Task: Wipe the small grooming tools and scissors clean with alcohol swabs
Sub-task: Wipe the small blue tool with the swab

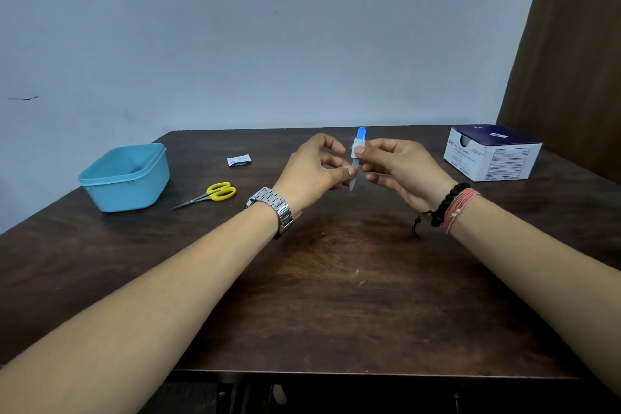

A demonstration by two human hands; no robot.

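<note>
Your worktop [336,296] is dark wood, and both your forearms reach out over it to meet near its far middle. Well to the left of your left hand sits a blue tub [126,178]. Well to the right of your right hand, near the far corner, stands the swab box [492,153], white with a dark blue top. Your left hand [312,171], a metal watch [274,210] on its wrist, is curled, thumb and fingertips pinching the lower metal end of a file [357,158] that stands nearly upright between your two hands, blue tip up. Your right hand [401,166], with bead and thread bracelets [452,208] on the wrist, has thumb and forefinger closed on a white swab [355,148] wrapped round the file just below the blue tip. Left of your left hand, between it and the tub, lie yellow-handled scissors [210,195], blades together, and beyond them a torn wrapper [239,160]
</note>
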